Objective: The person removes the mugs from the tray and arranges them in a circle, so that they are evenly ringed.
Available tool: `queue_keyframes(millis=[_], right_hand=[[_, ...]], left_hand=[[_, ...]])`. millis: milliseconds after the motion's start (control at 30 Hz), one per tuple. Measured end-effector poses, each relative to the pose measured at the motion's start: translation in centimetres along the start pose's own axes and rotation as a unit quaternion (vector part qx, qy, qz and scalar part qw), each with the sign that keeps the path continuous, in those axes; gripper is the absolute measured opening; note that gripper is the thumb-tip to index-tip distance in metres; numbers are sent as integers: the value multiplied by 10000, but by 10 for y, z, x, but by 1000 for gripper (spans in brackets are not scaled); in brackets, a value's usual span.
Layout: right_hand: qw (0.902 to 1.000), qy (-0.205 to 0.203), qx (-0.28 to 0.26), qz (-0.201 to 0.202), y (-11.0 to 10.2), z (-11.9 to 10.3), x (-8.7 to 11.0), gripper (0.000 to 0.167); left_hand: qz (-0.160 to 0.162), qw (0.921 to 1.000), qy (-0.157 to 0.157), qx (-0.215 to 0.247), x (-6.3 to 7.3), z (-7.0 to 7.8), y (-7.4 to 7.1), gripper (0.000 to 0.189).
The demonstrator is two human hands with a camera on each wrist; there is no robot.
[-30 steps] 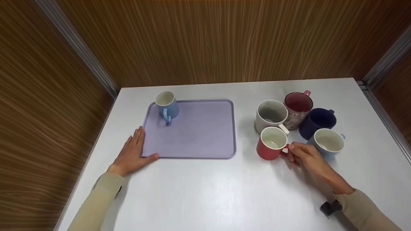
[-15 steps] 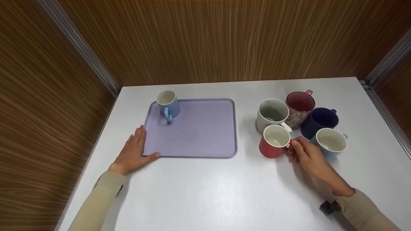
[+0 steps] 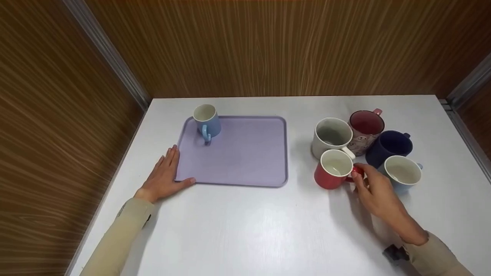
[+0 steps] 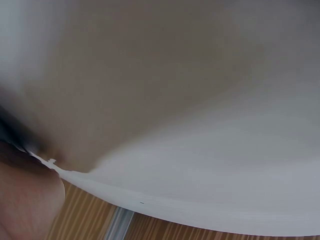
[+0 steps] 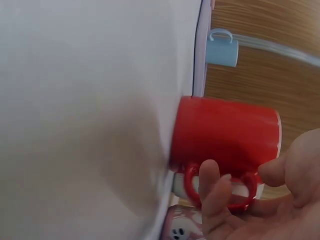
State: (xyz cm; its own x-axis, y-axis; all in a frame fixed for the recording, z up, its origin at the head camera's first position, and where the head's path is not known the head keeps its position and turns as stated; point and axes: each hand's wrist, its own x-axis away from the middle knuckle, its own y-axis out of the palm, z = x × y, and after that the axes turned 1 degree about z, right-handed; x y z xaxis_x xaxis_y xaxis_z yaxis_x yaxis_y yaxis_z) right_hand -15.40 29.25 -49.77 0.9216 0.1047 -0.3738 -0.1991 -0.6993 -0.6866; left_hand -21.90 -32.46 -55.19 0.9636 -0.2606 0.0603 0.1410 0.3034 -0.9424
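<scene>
My left hand (image 3: 165,180) lies flat at the left front corner of a lilac tray (image 3: 249,181), fingers along its left edge and thumb along the front edge. A light blue mug (image 3: 211,126) stands upright on the tray's back left corner. My right hand (image 3: 378,191) grips the handle of a red mug (image 3: 328,178), with thumb and fingers around it. The right wrist view shows the fingertips (image 5: 209,175) at the handle of this red mug (image 5: 225,132). Part of the left hand's wrist area (image 4: 30,200) fills a corner of the left wrist view.
Behind the red mug stands a white mug (image 3: 320,145), close to a pink patterned mug (image 3: 360,142). A dark blue mug (image 3: 378,149) and a pale blue mug (image 3: 401,184) crowd near the right hand. Wood-grain panels (image 3: 253,50) border the white table (image 3: 230,230).
The head view has shifted slightly. My right fingers have moved further around the red mug's handle, and the mug has turned and shifted a little. The left hand stays at the tray.
</scene>
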Motion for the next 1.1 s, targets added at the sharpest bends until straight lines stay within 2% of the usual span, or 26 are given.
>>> queue_keyframes(millis=[100, 200, 367, 500, 767, 933, 1100], right_hand=[[9989, -248, 277, 268, -5, -6, 1, 28], [9975, -330, 313, 536, -10, -14, 0, 29], [9935, -591, 37, 977, -12, -30, -7, 27], [9890, -959, -358, 1065, -7, -45, -19, 23], [9837, -1511, -844, 486, 25, -75, -43, 24], [9830, -1513, -1037, 78, 51, -97, -61, 27], [9768, -1344, -1582, -518, 84, -126, -81, 31]], left_hand=[[27, 10000, 23, -13, -1, 2, -1, 126], [65, 10000, 20, -16, -2, 3, -1, 127], [128, 9999, 55, -10, -2, 5, -1, 127], [87, 10000, 19, -14, 0, 4, 1, 127], [24, 9999, -43, -88, 0, 3, 2, 128], [-23, 9999, -63, -116, -1, 3, 2, 129], [45, 10000, -28, -22, 1, 3, 1, 127]])
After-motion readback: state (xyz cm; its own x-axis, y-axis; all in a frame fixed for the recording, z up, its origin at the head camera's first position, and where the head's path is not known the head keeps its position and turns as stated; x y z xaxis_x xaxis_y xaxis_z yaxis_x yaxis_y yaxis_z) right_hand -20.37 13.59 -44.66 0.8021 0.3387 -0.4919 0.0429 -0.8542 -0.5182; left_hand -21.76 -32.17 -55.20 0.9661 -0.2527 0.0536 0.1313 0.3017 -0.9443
